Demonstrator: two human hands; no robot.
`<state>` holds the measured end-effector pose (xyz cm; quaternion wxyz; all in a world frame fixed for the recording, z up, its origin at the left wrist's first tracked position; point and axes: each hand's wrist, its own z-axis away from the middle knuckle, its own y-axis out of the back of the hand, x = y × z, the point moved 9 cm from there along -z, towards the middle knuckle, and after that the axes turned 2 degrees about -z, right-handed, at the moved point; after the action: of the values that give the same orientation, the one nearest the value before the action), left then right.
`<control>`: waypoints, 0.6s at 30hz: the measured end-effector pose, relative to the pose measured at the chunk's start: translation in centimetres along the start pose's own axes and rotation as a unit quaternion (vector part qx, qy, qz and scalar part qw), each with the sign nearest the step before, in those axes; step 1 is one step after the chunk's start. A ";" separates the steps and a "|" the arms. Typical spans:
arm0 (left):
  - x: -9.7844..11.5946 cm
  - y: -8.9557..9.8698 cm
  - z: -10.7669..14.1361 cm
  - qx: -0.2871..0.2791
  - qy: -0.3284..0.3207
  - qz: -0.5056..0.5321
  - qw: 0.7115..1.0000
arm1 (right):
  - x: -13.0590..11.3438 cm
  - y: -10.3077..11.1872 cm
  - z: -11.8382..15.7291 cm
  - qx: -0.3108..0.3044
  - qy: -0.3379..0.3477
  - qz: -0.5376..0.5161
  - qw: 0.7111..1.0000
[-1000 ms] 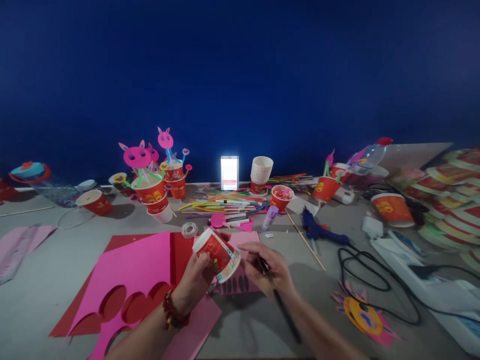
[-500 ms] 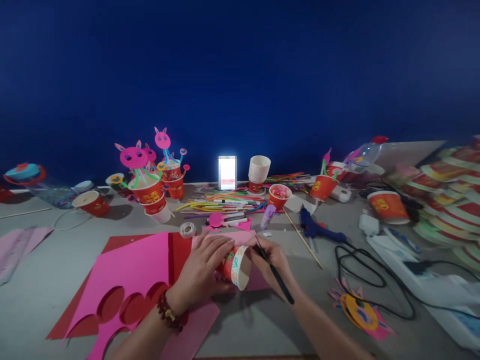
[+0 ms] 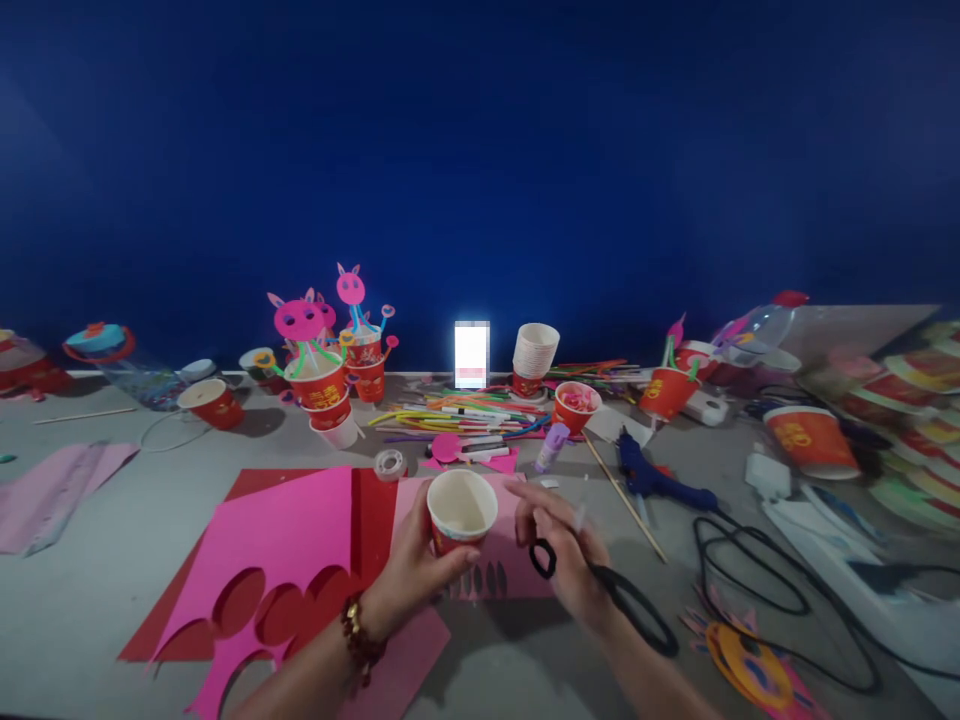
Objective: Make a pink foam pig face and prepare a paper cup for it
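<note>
My left hand (image 3: 420, 555) is wrapped round a red paper cup (image 3: 463, 500), which stands upright with its white inside facing me. A bead bracelet is on that wrist. To the right of the cup, my right hand (image 3: 566, 550) holds scissors (image 3: 634, 605) with black handles, one loop by the fingers and the other along the wrist. The blades are blurred and point up and away. The index finger stretches toward the cup without touching it. Below the cup lies a light pink sheet (image 3: 517, 570) with a row of leaf-shaped cutouts.
At left lies bright pink paper (image 3: 292, 510) with round holes over red paper. Behind are a tape roll (image 3: 390, 463), a glue stick (image 3: 553, 447), a cup stack (image 3: 535, 355) and decorated cups (image 3: 319, 390). A glue gun (image 3: 660, 475) and its cable (image 3: 739, 590) lie at right.
The cup has turned from lying tilted with its rim toward the right to standing upright. My right hand with the scissors has moved away from its rim. The view has shifted slightly left.
</note>
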<state>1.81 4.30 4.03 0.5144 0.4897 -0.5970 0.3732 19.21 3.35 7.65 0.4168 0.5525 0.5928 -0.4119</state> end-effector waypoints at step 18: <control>1.5 -0.9 0.1 -0.039 -0.025 0.038 0.998 | 0.4 -2.5 -0.2 -0.077 0.019 0.071 0.994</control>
<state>2.64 3.71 5.40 0.5034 0.4550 -0.6421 0.3568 16.73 3.59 7.42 0.4750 0.5672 0.5898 -0.3237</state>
